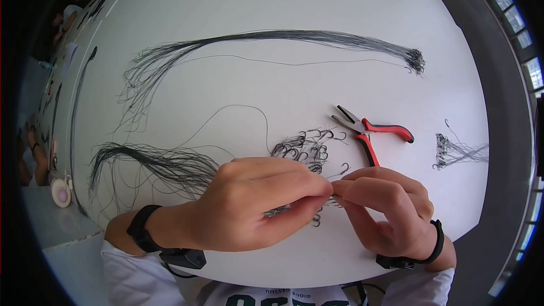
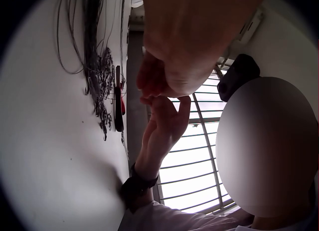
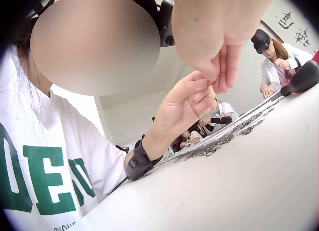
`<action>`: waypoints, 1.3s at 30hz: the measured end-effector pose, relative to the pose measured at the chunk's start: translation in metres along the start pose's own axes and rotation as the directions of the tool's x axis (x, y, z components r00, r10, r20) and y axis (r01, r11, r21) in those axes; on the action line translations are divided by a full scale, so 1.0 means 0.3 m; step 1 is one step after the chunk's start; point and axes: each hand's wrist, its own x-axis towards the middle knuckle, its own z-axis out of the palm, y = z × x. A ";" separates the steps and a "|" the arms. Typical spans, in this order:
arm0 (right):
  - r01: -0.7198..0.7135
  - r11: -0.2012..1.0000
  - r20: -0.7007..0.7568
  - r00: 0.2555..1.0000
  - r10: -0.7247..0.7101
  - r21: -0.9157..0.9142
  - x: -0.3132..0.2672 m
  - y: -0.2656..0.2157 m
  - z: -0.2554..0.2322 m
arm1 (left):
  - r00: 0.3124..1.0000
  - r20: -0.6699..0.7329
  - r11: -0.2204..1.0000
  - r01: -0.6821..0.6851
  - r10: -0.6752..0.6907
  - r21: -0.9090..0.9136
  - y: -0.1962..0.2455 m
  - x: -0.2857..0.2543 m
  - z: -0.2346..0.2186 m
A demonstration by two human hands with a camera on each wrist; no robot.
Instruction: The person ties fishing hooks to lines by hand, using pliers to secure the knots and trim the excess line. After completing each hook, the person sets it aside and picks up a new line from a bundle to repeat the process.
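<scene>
My left hand (image 1: 260,201) and right hand (image 1: 391,207) meet fingertip to fingertip over the table. Thumb and fingers of each pinch together around something small; the fingertips cover it and I cannot tell what it is. A dark fish hook (image 1: 344,168) shows right beside the joined fingertips. Just behind and under the hands lies a pile of fish hooks (image 1: 306,146), partly hidden by the left hand. From it a bundle of thin dark lines (image 1: 153,161) spreads to the left, with one loose line looping up behind. In the left wrist view the hooks (image 2: 105,74) hang along the table surface.
Red-handled pliers (image 1: 367,127) lie open behind the right hand. Farther back stretches a long bundle of hooked lines (image 1: 283,35). At the right edge sits another hook bunch (image 1: 447,152). A white roll (image 1: 61,192) is at the left. Other people (image 3: 279,59) sit across the table.
</scene>
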 end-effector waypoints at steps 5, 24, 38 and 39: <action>-0.146 0.987 -0.046 0.988 0.149 0.067 0.007 -0.013 -0.004 | 0.999 -0.042 1.000 0.000 0.000 -0.007 -0.001 -0.003 0.006; -0.119 0.992 0.056 0.992 0.116 0.048 0.014 -0.009 -0.032 | 0.965 0.040 0.924 0.261 -0.261 -0.278 0.020 -0.003 -0.012; -0.409 0.912 0.228 0.892 0.389 0.042 0.001 0.014 -0.049 | 0.917 0.229 0.390 0.351 -0.326 -0.851 0.008 0.037 -0.071; -0.214 0.971 0.304 0.923 0.237 -0.108 0.001 0.012 -0.048 | 0.914 0.143 0.381 0.295 -0.379 -0.876 0.023 0.048 -0.069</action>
